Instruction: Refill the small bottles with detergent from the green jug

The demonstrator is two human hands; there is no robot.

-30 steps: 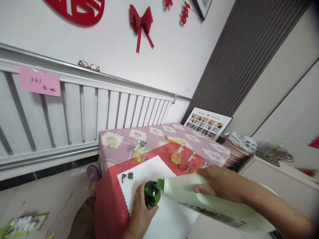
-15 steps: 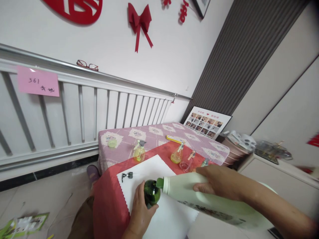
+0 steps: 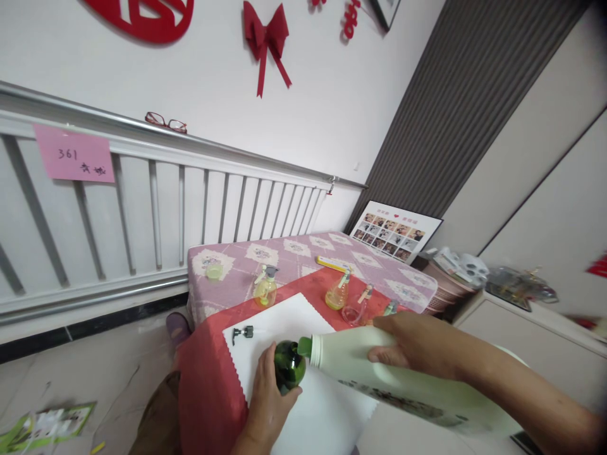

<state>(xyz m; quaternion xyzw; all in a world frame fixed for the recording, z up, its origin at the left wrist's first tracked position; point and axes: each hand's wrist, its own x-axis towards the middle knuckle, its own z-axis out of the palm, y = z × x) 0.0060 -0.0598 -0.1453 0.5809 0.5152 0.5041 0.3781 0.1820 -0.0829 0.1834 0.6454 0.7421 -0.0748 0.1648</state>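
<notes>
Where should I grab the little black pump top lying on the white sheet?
Pinch the pump top by its round collar, coming from above. It lies flat on the white sheet, so the thin tube and nozzle probably give a poorer grip.

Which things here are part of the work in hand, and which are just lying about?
In hand:
left hand around green bottle
right hand tipping white jug, spout at the bottle's mouth
white sheet beneath
pump head on the sheet

Lying about:
yellow spray bottles
clear bottle
glasses
pink note
photo board
</notes>
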